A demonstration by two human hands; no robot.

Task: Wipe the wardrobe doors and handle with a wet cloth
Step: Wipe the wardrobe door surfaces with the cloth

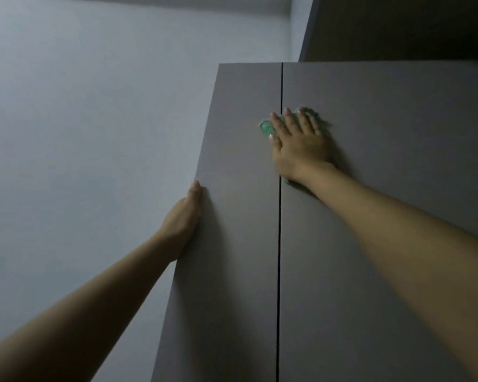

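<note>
Right hand (298,144) lies flat, fingers spread, pressing the green cloth (267,128) on the doors (370,188), high up, straddling the centre gap (280,244); the cloth peeks out at 12 and 10 o'clock of the palm. A flat press likely spreads wiping pressure. Left hand (184,216), at 8 o'clock from the right, rests straight-fingered on the left door's outer edge, probably to steady it; grip holds nothing. Both arms reach up, nearly straight. No handle in view. Wall (94,133) sits at 9 o'clock.

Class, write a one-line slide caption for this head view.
Right hand presses a green cloth flat against the wardrobe doors; left hand steadies the edge.
</note>
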